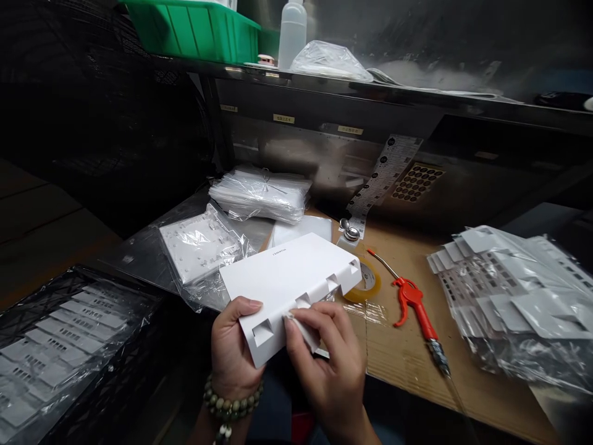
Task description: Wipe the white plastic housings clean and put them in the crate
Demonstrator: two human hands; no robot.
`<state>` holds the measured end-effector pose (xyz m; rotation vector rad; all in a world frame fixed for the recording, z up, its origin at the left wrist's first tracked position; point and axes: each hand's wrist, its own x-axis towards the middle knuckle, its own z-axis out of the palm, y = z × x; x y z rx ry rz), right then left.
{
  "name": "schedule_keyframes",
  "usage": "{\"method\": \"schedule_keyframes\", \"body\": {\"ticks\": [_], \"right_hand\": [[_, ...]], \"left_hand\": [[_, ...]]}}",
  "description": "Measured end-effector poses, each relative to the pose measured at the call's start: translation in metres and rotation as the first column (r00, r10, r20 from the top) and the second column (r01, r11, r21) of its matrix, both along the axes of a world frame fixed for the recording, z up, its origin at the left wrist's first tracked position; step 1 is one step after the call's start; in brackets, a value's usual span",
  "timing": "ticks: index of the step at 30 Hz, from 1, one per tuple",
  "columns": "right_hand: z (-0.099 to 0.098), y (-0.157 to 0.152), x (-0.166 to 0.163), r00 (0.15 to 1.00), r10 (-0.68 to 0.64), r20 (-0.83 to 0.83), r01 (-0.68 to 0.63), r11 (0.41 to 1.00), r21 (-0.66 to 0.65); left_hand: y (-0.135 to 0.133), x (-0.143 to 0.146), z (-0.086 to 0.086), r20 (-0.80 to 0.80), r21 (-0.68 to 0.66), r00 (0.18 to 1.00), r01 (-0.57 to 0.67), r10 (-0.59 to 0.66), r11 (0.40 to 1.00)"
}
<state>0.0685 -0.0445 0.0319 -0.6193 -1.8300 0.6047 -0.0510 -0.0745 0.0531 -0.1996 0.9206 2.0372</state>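
Note:
A flat white cardboard box [296, 275] with cut-out tabs along its near edge is held over the front of the bench. My left hand [233, 349], with a bead bracelet on the wrist, grips the box's near left corner, thumb on top. My right hand [324, 358] pinches a flap at the middle of the box's near edge. A roll of clear tape [368, 283] lies just beyond the box's right corner.
A red air blow gun [417, 309] lies on the cardboard-covered bench [407, 364]. Bagged white boxes are stacked at right [514, 296], behind [262, 194] and left [199, 247]. A black crate of labelled boxes [60, 337] stands lower left. A green bin [197, 28] sits on the shelf.

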Motion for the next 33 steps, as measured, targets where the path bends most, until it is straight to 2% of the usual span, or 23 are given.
{"method": "schedule_keyframes", "body": {"ticks": [3,8,12,14,16,18,21,23,27,31,33], "right_hand": [[-0.001,-0.002,-0.003,0.999,0.037,-0.001,-0.037,0.999,0.009],[-0.003,-0.001,-0.006,0.999,-0.038,0.007,0.038,0.999,0.013],[0.001,-0.009,-0.005,0.991,0.119,-0.063,-0.119,0.993,0.002],[0.007,-0.008,0.005,0.979,0.135,-0.156,-0.144,0.988,-0.052],[0.014,0.000,0.023,0.982,0.029,-0.185,-0.048,0.994,-0.102],[0.019,0.014,0.044,0.977,-0.138,-0.164,0.115,0.983,-0.141],[0.021,0.040,0.067,0.917,-0.365,-0.161,0.345,0.928,-0.141],[0.019,0.055,0.073,0.882,-0.446,-0.153,0.437,0.895,-0.087],[0.014,0.068,0.072,0.869,-0.489,-0.080,0.491,0.871,0.002],[0.008,0.071,0.074,0.874,-0.485,-0.023,0.486,0.874,0.029],[0.006,0.070,0.075,0.892,-0.452,-0.026,0.452,0.892,-0.009]], "left_hand": [[0.001,0.000,-0.001,0.021,0.024,0.999,0.035,-0.035,0.999],[0.000,-0.003,-0.004,0.044,-0.027,0.999,-0.019,0.020,0.999],[-0.002,-0.012,-0.004,0.108,-0.009,0.992,0.072,-0.071,0.997],[-0.003,-0.021,-0.004,0.107,-0.071,0.989,0.106,-0.098,0.992],[-0.003,-0.030,-0.004,0.106,-0.166,0.991,0.101,-0.084,0.981],[-0.003,-0.036,-0.004,0.127,-0.227,0.990,0.094,-0.066,0.969],[-0.002,-0.038,-0.004,0.127,-0.226,0.988,0.117,-0.090,0.967],[-0.001,-0.034,-0.005,0.099,-0.206,0.988,0.137,-0.119,0.969],[0.000,-0.028,-0.009,0.051,-0.146,0.989,0.142,-0.136,0.979],[-0.001,-0.029,-0.017,0.047,-0.116,0.999,-0.016,0.022,0.993],[-0.002,-0.029,-0.021,0.062,-0.024,0.997,-0.046,0.048,0.999]]}}
